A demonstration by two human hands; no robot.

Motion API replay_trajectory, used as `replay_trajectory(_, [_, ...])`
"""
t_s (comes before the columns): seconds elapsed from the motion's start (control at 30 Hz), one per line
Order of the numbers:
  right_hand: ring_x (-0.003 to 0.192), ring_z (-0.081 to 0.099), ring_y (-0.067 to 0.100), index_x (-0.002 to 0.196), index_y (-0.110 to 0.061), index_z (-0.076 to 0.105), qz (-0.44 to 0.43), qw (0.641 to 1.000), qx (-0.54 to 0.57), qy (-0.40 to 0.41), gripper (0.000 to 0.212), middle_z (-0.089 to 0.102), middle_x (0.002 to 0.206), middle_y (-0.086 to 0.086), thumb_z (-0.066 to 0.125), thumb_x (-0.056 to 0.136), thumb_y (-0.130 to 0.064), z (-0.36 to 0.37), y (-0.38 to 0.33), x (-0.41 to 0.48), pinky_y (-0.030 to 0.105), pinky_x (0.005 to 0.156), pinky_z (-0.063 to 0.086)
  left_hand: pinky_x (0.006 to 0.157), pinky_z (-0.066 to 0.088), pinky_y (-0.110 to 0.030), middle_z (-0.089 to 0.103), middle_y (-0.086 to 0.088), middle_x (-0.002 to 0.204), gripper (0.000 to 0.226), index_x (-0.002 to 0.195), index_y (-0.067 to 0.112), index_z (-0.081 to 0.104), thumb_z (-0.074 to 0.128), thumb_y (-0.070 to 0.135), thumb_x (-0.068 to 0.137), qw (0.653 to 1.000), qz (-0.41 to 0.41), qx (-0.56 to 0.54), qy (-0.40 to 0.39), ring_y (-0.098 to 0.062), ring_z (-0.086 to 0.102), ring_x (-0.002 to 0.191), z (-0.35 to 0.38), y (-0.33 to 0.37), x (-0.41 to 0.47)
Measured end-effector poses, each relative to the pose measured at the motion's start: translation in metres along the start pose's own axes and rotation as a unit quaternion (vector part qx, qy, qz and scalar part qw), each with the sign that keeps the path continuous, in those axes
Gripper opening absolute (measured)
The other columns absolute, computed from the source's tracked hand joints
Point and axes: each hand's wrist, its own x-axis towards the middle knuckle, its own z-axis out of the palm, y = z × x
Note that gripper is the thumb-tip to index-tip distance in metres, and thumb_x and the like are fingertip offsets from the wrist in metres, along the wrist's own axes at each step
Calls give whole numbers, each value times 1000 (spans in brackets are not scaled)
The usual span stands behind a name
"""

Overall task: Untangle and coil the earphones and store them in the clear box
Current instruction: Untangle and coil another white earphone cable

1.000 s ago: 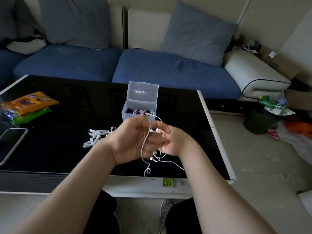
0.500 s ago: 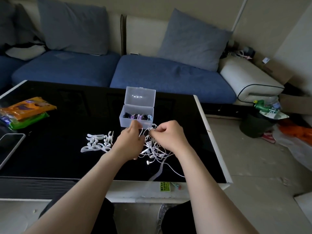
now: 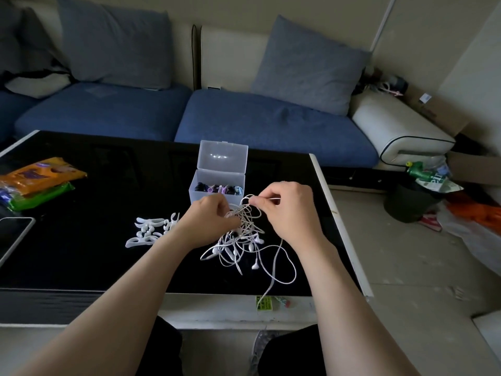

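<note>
Head view, only one: both hands are over the near-right part of the black glass table [image 3: 81, 261], working a white earphone tangle [image 3: 244, 240] that mostly lies on the glass just in front of the clear box [image 3: 217, 189]. Right hand [image 3: 290, 213] is closed in a pinch on one strand at the top of the knot, lifting it slightly; looks like it's isolating a single lead to trace it out. Left hand [image 3: 208, 223] is curled against the left side of the bundle, fingers bent into the cords, probably pinning the mass so the pull doesn't drag everything along; exact strand it grips is hidden by its own fingers. Loose loops and a couple of earbuds spill toward the near edge, one cord tail running right up to that edge. Judgement: still early untangling, nothing coiled yet in this bunch. Clear box sits mid-table toward the far edge, hinged lid [image 3: 223, 156] standing open and upright behind it, so the drop-in path from the hands is short. Inside: dark, purple and light-blue bits, likely already stored earphones or tips, can't resolve which; filled to roughly near the rim. White cable winders [image 3: 151, 232] lie flat on the glass just left of the left wrist, presumably for coiling. Orange and green snack packs [image 3: 38, 183] and a phone [image 3: 13, 237] sit at the left edge, well apart from the work.
</note>
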Motion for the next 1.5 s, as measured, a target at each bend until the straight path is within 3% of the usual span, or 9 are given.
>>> replay_trajectory(0.1, [57,70,9,80,-14,80,68,994,79,30,18,73,64,-4,83,92,-26,-4,4,1,25,60,55,59,44,-30,69,2,81,7,98,19,58,63,19,94,1000,1,-26,13,-16,59,68,-7,0,0])
replay_trajectory(0.27, [73,79,27,105,-4,68,216,935,279,34,9,80,83,11,64,106,-12,-9,5,3,30,62,63,56,43,-28,70,-3,98,32,103,22,66,48,-2,91,994,-29,-59,87,-19,63,79,-13,-7,6])
replay_trajectory(0.4, [85,80,27,115,-6,58,237,917,319,43,13,81,91,11,50,113,-16,-4,5,3,38,79,67,78,57,-39,70,-5,108,43,96,28,70,47,-7,86,984,-84,-37,151,-25,64,88,-17,-19,12])
replay_trajectory(0.5, [86,81,30,118,-5,51,244,889,381,62,15,80,92,17,41,116,-18,1,-3,4,42,80,67,105,42,-53,59,-2,127,44,110,37,70,52,1,91,983,-127,72,108,-33,53,118,-12,-19,10])
replay_trajectory(0.67, [84,81,36,115,-12,47,281,830,476,74,18,79,86,20,33,118,-24,7,-16,6,40,71,65,101,46,-49,59,10,132,59,128,45,61,56,2,88,996,-63,62,5,-24,56,121,-9,-13,7])
replay_trajectory(0.77, [81,81,33,116,-14,46,270,852,446,50,21,81,87,15,31,119,-27,9,-17,7,35,67,64,84,62,-46,70,8,121,58,128,36,68,55,-2,86,996,-4,-69,-62,-21,72,98,-12,-4,1])
replay_trajectory(0.87, [78,80,32,118,-13,45,264,856,444,32,22,81,88,16,30,119,-28,11,-18,7,32,63,64,99,58,-47,78,6,102,24,107,28,75,69,16,87,984,9,-159,-83,-18,73,99,-10,3,-1])
replay_trajectory(1.07, [67,70,22,119,-9,51,251,869,425,42,17,81,94,14,42,116,-23,11,-14,5,27,54,53,83,55,-36,76,-3,89,15,97,15,74,69,28,102,984,55,-171,-11,-19,69,83,-10,2,-1])
replay_trajectory(1.5, [92,73,0,97,-27,82,163,964,208,32,20,80,93,-10,77,87,-9,12,-2,3,17,81,52,85,59,-30,79,-6,85,19,98,10,79,72,28,101,960,42,-276,-31,-9,71,80,-14,4,-4])
